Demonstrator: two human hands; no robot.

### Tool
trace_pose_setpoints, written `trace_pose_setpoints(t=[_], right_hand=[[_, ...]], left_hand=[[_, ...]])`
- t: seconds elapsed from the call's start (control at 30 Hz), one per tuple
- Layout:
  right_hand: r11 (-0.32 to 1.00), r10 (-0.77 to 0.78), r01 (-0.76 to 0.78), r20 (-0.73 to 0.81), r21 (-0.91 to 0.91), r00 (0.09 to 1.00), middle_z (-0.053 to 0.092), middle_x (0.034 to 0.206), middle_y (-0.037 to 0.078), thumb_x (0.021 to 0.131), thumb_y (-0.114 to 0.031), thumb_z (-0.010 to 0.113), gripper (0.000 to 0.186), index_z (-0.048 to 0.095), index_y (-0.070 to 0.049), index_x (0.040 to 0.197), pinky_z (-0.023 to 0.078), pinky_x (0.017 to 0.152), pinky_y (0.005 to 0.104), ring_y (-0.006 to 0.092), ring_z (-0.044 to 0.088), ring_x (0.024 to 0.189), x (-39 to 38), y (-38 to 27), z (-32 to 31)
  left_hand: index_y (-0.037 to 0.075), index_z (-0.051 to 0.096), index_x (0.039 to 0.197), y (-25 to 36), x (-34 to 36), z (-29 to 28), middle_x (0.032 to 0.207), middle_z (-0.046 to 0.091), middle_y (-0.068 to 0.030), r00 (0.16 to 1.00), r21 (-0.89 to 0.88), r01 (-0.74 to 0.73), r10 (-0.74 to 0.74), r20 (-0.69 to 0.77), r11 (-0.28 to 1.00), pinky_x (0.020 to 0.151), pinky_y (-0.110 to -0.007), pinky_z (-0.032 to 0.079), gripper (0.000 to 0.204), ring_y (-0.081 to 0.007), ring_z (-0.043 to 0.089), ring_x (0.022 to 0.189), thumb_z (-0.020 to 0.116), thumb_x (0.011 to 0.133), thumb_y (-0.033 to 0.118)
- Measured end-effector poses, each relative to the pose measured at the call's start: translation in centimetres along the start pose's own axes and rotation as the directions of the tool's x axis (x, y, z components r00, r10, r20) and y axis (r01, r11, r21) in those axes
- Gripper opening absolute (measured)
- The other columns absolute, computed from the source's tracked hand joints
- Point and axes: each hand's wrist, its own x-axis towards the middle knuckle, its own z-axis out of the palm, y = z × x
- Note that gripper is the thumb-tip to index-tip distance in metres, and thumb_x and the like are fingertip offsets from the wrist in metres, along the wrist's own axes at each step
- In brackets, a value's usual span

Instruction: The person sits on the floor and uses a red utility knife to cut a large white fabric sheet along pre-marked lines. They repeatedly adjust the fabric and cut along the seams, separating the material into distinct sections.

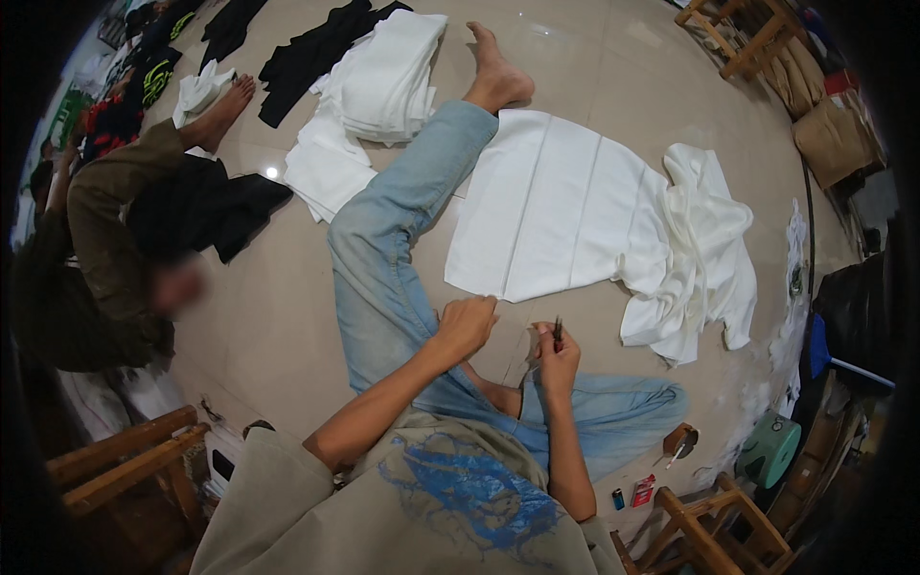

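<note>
A white cloth [551,206] lies spread on the floor in front of me, with crease or seam lines running across it. Its right part is bunched into loose folds. My left hand [468,326] is closed, its fingertips pinching the near corner of this cloth. Just to the right, my right hand [559,362] is closed around a small dark tool [558,331] that sticks up past the fingers; its exact kind is too small to make out. The right hand is apart from the cloth, above my bent right leg.
A stack of folded white cloths [388,81] stands beyond my left leg, near black garments [311,53]. Another person [115,230] sits at the left. Wooden stools [709,522] stand at the edges. A lighter [618,498], a red pack [643,491] and a green roll-shaped container [770,448] are at the right.
</note>
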Motion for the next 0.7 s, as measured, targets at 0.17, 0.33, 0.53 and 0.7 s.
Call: trace_pose_setpoints(t=[0.17,0.33,0.53,0.7], right_hand=[[0.997,-0.010,0.009,0.018,0.082,1.000,0.053,0.065,-0.003,0.102,-0.024,0.065,0.026,0.072,0.000,0.104,0.037,0.051,0.0228,0.0054,0.048,0.057,1.1,0.3,-1.0],[0.896,0.316,-0.426,0.497,0.123,0.808,0.051,0.064,-0.005,0.104,-0.031,0.063,0.029,0.071,-0.003,0.099,0.032,0.047,0.0222,0.0037,0.041,0.052,0.4,0.7,-1.3],[0.971,0.181,-0.216,0.274,0.103,0.944,0.059,0.068,-0.001,0.107,-0.032,0.057,0.033,0.070,-0.002,0.103,0.028,0.043,0.0216,0.0034,0.038,0.047,0.2,1.1,-0.6],[0.934,0.217,-0.284,0.287,0.218,0.933,0.058,0.067,-0.001,0.107,-0.034,0.056,0.035,0.069,-0.001,0.104,0.028,0.043,0.0214,0.0030,0.037,0.047,1.2,0.5,-0.9]], left_hand=[[0.000,0.061,0.106,0.5,-2.2,0.4,0.110,0.060,-0.0154,0.975,0.023,-0.115,0.117,-0.189,0.993,0.088,-0.046,0.046,0.027,-0.0343,0.059,0.105,0.074,0.087,0.014],[0.002,0.064,0.104,0.0,1.3,0.5,0.112,0.062,-0.0139,0.884,-0.021,-0.254,0.223,-0.411,0.967,0.090,-0.047,0.046,0.028,-0.0354,0.058,0.106,0.078,0.083,0.014],[0.001,0.064,0.103,-1.9,3.0,1.4,0.103,0.062,-0.0148,0.924,-0.071,-0.224,0.189,-0.332,0.972,0.084,-0.046,0.048,0.018,-0.0347,0.059,0.098,0.071,0.089,0.008],[0.000,0.062,0.100,-1.6,1.8,1.7,0.096,0.063,-0.0168,0.877,0.088,-0.199,0.218,-0.428,0.976,0.084,-0.047,0.049,0.011,-0.0372,0.061,0.096,0.065,0.092,0.006]])
